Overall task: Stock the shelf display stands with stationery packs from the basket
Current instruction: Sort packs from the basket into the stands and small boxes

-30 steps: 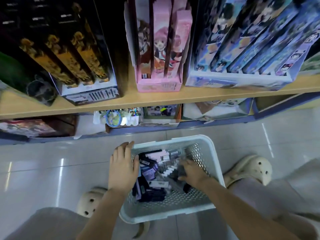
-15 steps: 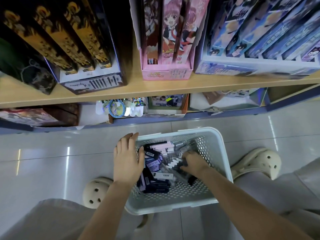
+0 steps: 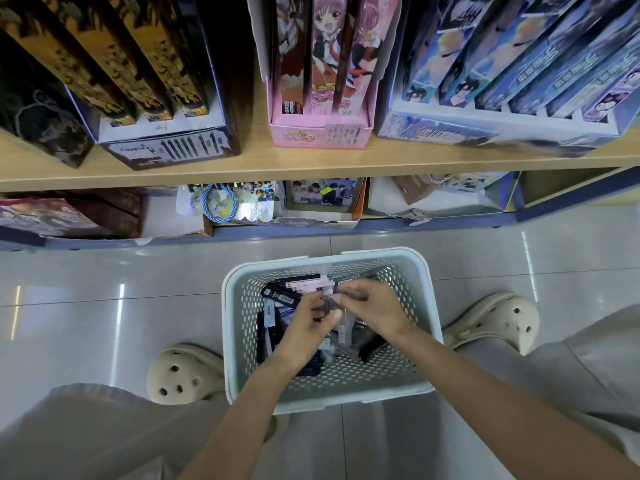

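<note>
Two-handed grip on one blurred stationery pack [image 3: 327, 305], down inside the white basket [image 3: 381, 253] on the floor: left hand [image 3: 306, 325] curled round its near side, right hand [image 3: 375, 308] pinching the far side. Other packs [image 3: 298, 289] heaped underneath, lying in mixed directions. Display stands up and straight ahead on the shelf [image 3: 311, 159], pink stand [image 3: 318, 131] most directly in line. Can't tell held pack's long axis or colour: motion blur, fingers over it. Stand tops cut off by frame.
</note>
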A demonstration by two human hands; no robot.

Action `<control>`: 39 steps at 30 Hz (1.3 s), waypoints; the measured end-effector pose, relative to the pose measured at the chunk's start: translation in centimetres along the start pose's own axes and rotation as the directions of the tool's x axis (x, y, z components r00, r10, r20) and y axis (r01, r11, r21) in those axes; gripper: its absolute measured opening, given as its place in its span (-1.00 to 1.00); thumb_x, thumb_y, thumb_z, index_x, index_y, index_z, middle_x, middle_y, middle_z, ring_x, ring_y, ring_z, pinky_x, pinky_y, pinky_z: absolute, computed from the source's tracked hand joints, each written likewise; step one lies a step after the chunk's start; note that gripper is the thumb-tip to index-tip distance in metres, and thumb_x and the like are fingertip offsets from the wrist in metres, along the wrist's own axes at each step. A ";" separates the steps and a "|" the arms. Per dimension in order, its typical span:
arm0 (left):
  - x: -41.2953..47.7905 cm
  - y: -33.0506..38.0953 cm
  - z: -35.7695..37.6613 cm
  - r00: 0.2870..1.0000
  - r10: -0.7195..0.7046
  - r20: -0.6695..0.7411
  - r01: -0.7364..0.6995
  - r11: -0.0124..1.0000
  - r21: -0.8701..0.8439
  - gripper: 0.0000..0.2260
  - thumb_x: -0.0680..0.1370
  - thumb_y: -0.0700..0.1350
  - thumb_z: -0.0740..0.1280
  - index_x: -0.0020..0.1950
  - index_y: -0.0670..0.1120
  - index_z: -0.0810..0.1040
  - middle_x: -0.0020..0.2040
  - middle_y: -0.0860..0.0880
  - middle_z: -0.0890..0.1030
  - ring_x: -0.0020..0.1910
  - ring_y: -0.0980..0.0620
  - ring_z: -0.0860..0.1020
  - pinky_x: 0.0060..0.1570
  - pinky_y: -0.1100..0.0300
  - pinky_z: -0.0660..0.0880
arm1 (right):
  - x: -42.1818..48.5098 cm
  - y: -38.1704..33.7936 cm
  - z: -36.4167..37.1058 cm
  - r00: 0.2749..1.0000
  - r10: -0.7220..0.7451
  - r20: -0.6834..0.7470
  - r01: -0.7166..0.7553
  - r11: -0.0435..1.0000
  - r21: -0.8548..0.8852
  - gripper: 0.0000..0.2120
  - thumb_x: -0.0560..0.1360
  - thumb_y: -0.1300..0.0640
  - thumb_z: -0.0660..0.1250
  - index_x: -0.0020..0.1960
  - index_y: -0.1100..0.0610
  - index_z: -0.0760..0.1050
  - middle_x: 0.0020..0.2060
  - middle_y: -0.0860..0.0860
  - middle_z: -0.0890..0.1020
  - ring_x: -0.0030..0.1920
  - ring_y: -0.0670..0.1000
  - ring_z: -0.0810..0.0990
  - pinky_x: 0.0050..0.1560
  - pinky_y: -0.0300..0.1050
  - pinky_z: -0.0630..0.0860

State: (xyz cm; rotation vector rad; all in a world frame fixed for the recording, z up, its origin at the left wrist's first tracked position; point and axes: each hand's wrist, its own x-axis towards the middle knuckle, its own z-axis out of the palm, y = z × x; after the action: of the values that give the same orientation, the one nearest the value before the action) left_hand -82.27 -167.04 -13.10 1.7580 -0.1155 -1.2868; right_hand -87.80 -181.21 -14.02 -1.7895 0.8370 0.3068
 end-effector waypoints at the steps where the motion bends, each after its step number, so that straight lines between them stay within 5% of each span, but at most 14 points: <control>1: 0.0 -0.1 0.1 0.998 0.022 0.055 -0.023 1.000 0.014 -0.65 0.59 -0.13 0.26 0.34 -0.09 0.25 0.18 0.04 0.40 0.19 0.09 0.40 0.03 0.43 0.40 | -0.2 -0.4 0.2 0.999 0.039 0.004 -0.039 0.996 0.077 -0.78 0.45 0.12 0.44 0.07 0.17 0.63 -0.07 -0.04 0.66 -0.10 -0.21 0.58 -0.01 -0.46 0.48; 4: -0.3 0.1 0.2 0.995 0.029 0.101 -0.030 0.999 0.017 -0.68 0.61 -0.13 0.24 0.33 -0.10 0.26 0.12 0.01 0.49 0.05 0.22 0.50 -0.04 0.48 0.45 | -0.7 -1.5 1.0 0.988 0.139 0.065 -0.149 0.967 0.207 -0.81 0.48 0.10 0.41 0.06 0.14 0.62 -0.08 -0.01 0.66 -0.15 -0.21 0.58 -0.14 -0.45 0.48; 6: -0.5 0.3 0.0 0.995 0.002 0.095 -0.001 1.000 -0.017 -0.75 0.61 -0.14 0.23 0.26 -0.07 0.29 -0.04 0.03 0.54 -0.21 0.33 0.56 -0.20 0.46 0.49 | -0.9 -1.9 1.6 0.983 0.155 0.095 -0.171 0.964 0.204 -0.75 0.51 0.08 0.37 0.14 0.15 0.58 0.02 0.02 0.64 -0.05 -0.13 0.58 0.00 -0.33 0.50; 8: -0.6 0.0 -0.4 0.996 -0.023 0.088 0.029 0.998 -0.063 -0.79 0.61 -0.15 0.24 0.23 -0.13 0.36 -0.09 -0.01 0.58 -0.28 0.26 0.59 -0.26 0.39 0.50 | -1.0 -2.3 2.1 0.982 0.131 0.133 -0.149 0.979 0.141 -0.69 0.56 0.05 0.28 0.24 0.18 0.52 0.10 0.01 0.59 0.06 -0.09 0.53 0.13 -0.25 0.43; 12: -1.0 -0.4 -1.4 0.991 -0.105 0.077 0.116 0.982 -0.150 -0.81 0.62 -0.17 0.21 0.17 -0.23 0.47 -0.25 -0.04 0.61 -0.38 0.14 0.58 -0.34 0.28 0.49 | -0.7 -1.8 2.1 0.992 0.028 0.126 -0.030 0.999 0.013 -0.62 0.65 0.03 0.04 0.28 0.21 0.47 0.12 0.01 0.55 0.12 -0.08 0.48 0.06 -0.33 0.31; 14: -1.1 -0.8 -1.8 0.990 -0.133 0.053 0.140 0.979 -0.150 -0.81 0.62 -0.15 0.22 0.17 -0.19 0.51 -0.19 -0.01 0.64 -0.29 0.15 0.61 -0.23 0.24 0.55 | 0.0 -0.4 1.4 0.998 0.000 0.060 0.005 0.995 -0.095 -0.68 0.65 0.08 0.06 0.25 0.19 0.48 0.13 0.05 0.58 0.13 -0.03 0.52 0.07 -0.29 0.35; 17: -1.0 -1.2 -2.1 0.984 -0.176 -0.017 0.168 0.962 -0.214 -0.78 0.62 -0.13 0.23 0.21 -0.17 0.52 0.04 -0.12 0.65 -0.02 -0.02 0.63 -0.05 0.19 0.59 | 1.1 2.6 0.5 0.987 0.073 0.144 -0.030 0.959 -0.281 -0.78 0.61 0.20 0.19 0.21 0.19 0.51 0.14 0.09 0.61 0.14 0.03 0.56 0.18 -0.20 0.42; 20: -1.0 -1.3 -2.3 0.979 -0.189 -0.078 0.166 0.956 -0.241 -0.78 0.62 -0.12 0.23 0.19 -0.20 0.52 -0.03 -0.13 0.65 -0.13 0.00 0.64 -0.18 0.25 0.57 | 1.3 4.8 0.5 0.954 0.181 0.238 -0.067 0.904 -0.422 -0.68 0.56 0.19 0.28 0.31 0.20 0.43 0.28 0.11 0.51 0.24 0.08 0.51 0.33 -0.09 0.37; 24: -1.0 -1.1 -2.5 0.978 -0.157 -0.139 0.108 0.945 -0.310 -0.88 0.62 -0.19 0.22 0.10 -0.13 0.52 -0.13 -0.08 0.63 -0.26 0.03 0.60 -0.31 0.32 0.54 | 1.5 5.5 0.9 0.960 0.116 0.254 0.045 0.834 -0.551 -0.56 0.53 0.17 0.33 0.39 0.15 0.35 0.37 0.08 0.38 0.37 0.08 0.34 0.43 -0.09 0.22; 27: -1.1 -1.0 -2.5 0.977 -0.131 -0.166 0.075 0.950 -0.303 -0.91 0.62 -0.19 0.22 0.03 -0.07 0.52 -0.14 -0.06 0.63 -0.24 0.01 0.60 -0.26 0.31 0.55 | 1.9 5.6 1.5 0.953 0.062 0.298 0.148 0.759 -0.634 -0.51 0.53 0.15 0.32 0.43 0.11 0.31 0.40 0.05 0.33 0.44 0.08 0.22 0.47 -0.06 0.14; 31: -1.1 -1.1 -2.5 0.977 -0.129 -0.171 0.071 0.949 -0.308 -0.91 0.61 -0.17 0.23 -0.01 -0.02 0.51 -0.15 -0.07 0.63 -0.18 -0.03 0.60 -0.06 0.14 0.56 | 2.5 5.3 2.4 0.954 0.100 0.282 0.114 0.751 -0.651 -0.48 0.49 0.10 0.38 0.41 0.12 0.33 0.35 0.05 0.36 0.36 0.08 0.33 0.39 -0.03 0.28; 36: -1.0 -1.3 -2.3 0.969 -0.138 -0.203 0.071 0.950 -0.304 -0.93 0.61 -0.18 0.23 0.00 -0.05 0.50 -0.07 -0.09 0.63 -0.18 -0.01 0.61 -0.08 0.15 0.58 | 2.9 5.3 2.4 0.956 0.105 0.273 0.095 0.773 -0.627 -0.53 0.45 0.15 0.43 0.31 0.15 0.38 0.30 0.05 0.42 0.29 0.06 0.41 0.32 -0.04 0.37; 39: -1.0 -1.2 -2.0 0.965 -0.140 -0.223 0.067 0.950 -0.305 -0.91 0.61 -0.19 0.23 0.00 -0.03 0.50 -0.07 -0.08 0.63 -0.18 0.00 0.62 -0.05 0.10 0.58 | 2.6 5.6 2.6 0.957 0.076 0.279 0.135 0.737 -0.663 -0.43 0.47 0.14 0.41 0.43 0.10 0.29 0.37 0.05 0.34 0.36 0.08 0.32 0.38 -0.02 0.31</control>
State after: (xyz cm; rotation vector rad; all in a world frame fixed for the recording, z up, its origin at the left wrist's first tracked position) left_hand -81.61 -164.55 -13.18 1.6610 0.2995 -1.0872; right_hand -89.15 -180.82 -20.56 -2.3514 0.5011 0.9320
